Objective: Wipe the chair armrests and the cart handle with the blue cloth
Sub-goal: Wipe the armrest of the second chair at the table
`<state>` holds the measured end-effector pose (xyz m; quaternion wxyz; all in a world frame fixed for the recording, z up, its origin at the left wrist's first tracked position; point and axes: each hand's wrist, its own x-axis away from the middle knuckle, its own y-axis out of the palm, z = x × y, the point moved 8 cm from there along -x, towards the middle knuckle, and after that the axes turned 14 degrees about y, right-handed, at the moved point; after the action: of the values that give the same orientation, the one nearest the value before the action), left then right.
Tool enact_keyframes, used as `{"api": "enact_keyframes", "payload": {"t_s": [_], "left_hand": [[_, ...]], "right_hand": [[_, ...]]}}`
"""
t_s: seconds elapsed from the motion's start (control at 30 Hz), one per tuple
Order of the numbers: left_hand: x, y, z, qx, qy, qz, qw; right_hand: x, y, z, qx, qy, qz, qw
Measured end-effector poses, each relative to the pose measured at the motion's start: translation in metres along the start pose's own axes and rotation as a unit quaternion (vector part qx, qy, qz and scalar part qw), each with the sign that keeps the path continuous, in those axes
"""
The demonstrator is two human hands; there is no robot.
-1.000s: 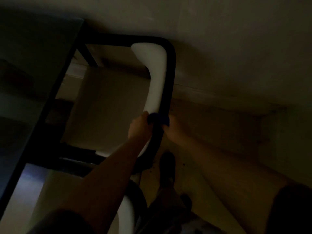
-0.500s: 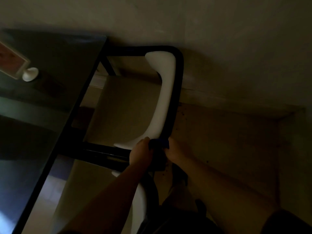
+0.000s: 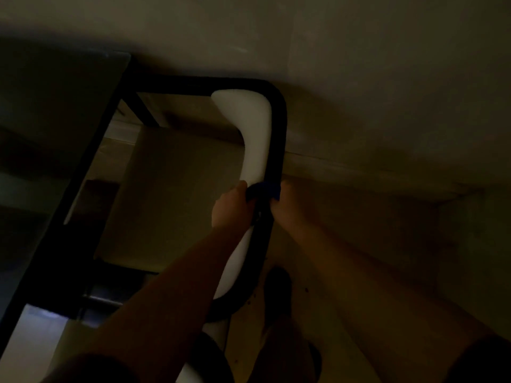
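While I looked down in dim light, the blue cloth (image 3: 264,189), soft and limp, sat bunched around the white armrest (image 3: 253,139). Left hand (image 3: 229,207) and right hand (image 3: 286,204) each pinched one end; I judged the armrest rigid, best gripped through the cloth.

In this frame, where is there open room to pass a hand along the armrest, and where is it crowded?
Free: the white armrest beyond the blue cloth, up to its far curved end inside the black frame. Also the bare floor right of the frame. Crowded: mid-armrest, where the left hand and right hand flank the cloth.
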<state>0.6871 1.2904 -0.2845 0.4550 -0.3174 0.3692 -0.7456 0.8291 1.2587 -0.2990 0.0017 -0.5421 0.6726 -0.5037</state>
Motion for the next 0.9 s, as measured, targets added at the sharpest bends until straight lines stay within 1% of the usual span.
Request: {"api": "enact_keyframes", "payload": {"t_s": [0.13,0.3,0.53,0.7,0.8,0.9], "left_hand": [[-0.073,-0.005,0.005,0.024,-0.002,0.012,1.000],[-0.151,-0.018,0.022,0.021,0.022,0.054,0.998],[-0.245,-0.027,0.018,0.024,0.024,0.097,0.995],[-0.278,-0.029,0.012,-0.003,0.037,0.090,0.995],[-0.278,-0.026,0.013,0.006,0.016,0.077,0.997],[-0.274,-0.033,0.017,-0.004,0.028,0.038,0.999]], "right_hand": [[-0.058,-0.029,-0.031,0.005,-0.009,0.013,1.000],[-0.121,-0.064,-0.059,0.029,0.014,0.069,0.997],[-0.206,-0.084,-0.103,0.011,0.039,0.070,0.997],[-0.229,-0.083,-0.112,-0.011,0.042,0.075,0.996],[-0.229,-0.084,-0.110,-0.010,0.048,0.084,0.995],[-0.222,-0.090,-0.111,0.034,0.028,0.046,0.998]]}}
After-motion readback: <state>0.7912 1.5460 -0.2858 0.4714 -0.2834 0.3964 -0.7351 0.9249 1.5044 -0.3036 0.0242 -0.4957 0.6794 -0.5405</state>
